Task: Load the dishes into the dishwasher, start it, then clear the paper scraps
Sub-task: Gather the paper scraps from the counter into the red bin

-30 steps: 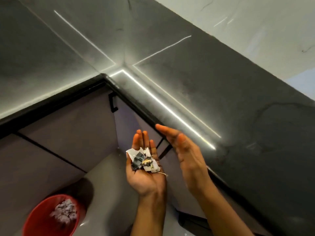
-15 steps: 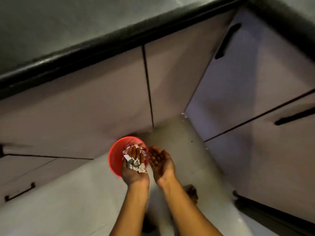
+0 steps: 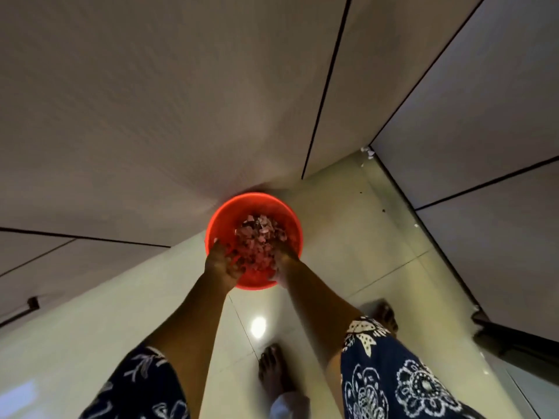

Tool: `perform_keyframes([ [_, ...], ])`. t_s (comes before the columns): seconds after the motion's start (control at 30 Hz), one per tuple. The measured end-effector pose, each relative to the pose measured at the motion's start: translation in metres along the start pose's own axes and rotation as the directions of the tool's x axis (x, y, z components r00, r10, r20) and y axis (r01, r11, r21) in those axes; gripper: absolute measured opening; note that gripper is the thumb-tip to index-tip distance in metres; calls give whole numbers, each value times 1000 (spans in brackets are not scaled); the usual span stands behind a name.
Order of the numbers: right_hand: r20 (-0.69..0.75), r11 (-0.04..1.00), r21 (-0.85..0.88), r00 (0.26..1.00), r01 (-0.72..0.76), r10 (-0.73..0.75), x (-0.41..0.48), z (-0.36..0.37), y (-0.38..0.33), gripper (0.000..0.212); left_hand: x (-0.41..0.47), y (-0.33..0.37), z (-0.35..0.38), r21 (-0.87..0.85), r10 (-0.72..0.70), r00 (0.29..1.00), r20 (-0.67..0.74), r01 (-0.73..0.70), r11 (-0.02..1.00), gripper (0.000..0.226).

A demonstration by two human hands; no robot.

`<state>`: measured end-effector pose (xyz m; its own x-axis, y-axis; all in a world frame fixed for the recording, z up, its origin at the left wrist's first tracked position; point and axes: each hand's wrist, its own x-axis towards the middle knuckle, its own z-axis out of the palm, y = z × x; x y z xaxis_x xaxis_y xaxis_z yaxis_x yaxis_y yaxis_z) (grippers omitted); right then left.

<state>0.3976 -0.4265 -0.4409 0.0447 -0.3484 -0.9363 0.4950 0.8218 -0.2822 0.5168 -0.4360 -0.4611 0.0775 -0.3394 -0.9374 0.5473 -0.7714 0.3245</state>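
A red bin (image 3: pixel 290 219) stands on the floor against the cabinet fronts, with a heap of torn paper scraps (image 3: pixel 257 237) inside it. Both my hands reach down over its near rim. My left hand (image 3: pixel 220 264) is turned over at the left side of the bin, fingers pointing down into it, and no scraps show in its palm. My right hand (image 3: pixel 281 263) hangs beside it at the right, fingers loose and blurred by motion. No dishes or dishwasher are in view.
Pale cabinet doors (image 3: pixel 151 116) rise behind the bin and along the right. A few small white bits (image 3: pixel 367 152) lie in the floor corner. My bare feet (image 3: pixel 273 370) stand on the glossy tile floor (image 3: pixel 348 243). A dark drawer handle (image 3: pixel 31 303) sits at the left.
I have bent down from the counter to the bin. My left hand has carried the scraps over the bin and tipped over; the scraps no longer show in its palm.
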Motion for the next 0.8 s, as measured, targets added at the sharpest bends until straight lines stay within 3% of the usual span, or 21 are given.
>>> perform_keyframes([
  [0.1, -63, 994, -76, 994, 84, -89, 4, 9, 1, 33, 2, 5, -10, -77, 33, 999, -34, -35, 996, 32],
  [0.17, -146, 975, -160, 973, 155, -178, 16, 13, 3, 38, 1, 11, -7, -7, 48, 992, -116, -49, 999, 14],
  [0.27, -135, 941, -290, 966, 174, -220, 29, 12, -2, 41, 6, 16, -2, 164, 65, 982, -176, -35, 986, 24],
  [0.37, -59, 868, -486, 987, 104, -152, 20, 17, -6, 52, 2, 15, 5, 241, -1, 999, -38, 10, 970, 19],
  [0.43, -51, 792, -602, 986, 98, -161, 26, 14, -7, 54, -4, 14, 7, 305, -22, 1000, 19, 15, 952, 34],
  [0.53, -47, 786, -610, 985, 102, -165, 38, 6, -10, 49, -5, 16, 8, 299, 17, 1000, -22, -9, 954, 40],
  [0.6, -99, 682, -725, 965, 98, -243, 28, 2, -13, 45, -4, 14, 5, 310, 35, 999, -39, -21, 951, 39],
  [0.67, 11, 451, -875, 937, 177, -348, 10, 0, -14, 49, -11, 11, 6, 342, 28, 999, 17, -32, 939, 53],
  [0.73, 157, 392, -880, 942, 270, -296, -13, 4, -15, 56, -30, 10, 11, 390, 47, 999, 8, -46, 919, 69],
  [0.8, 208, 403, -858, 932, 319, -296, -46, 4, -18, 53, -61, 12, 14, 381, 45, 999, 23, -50, 923, 55],
])
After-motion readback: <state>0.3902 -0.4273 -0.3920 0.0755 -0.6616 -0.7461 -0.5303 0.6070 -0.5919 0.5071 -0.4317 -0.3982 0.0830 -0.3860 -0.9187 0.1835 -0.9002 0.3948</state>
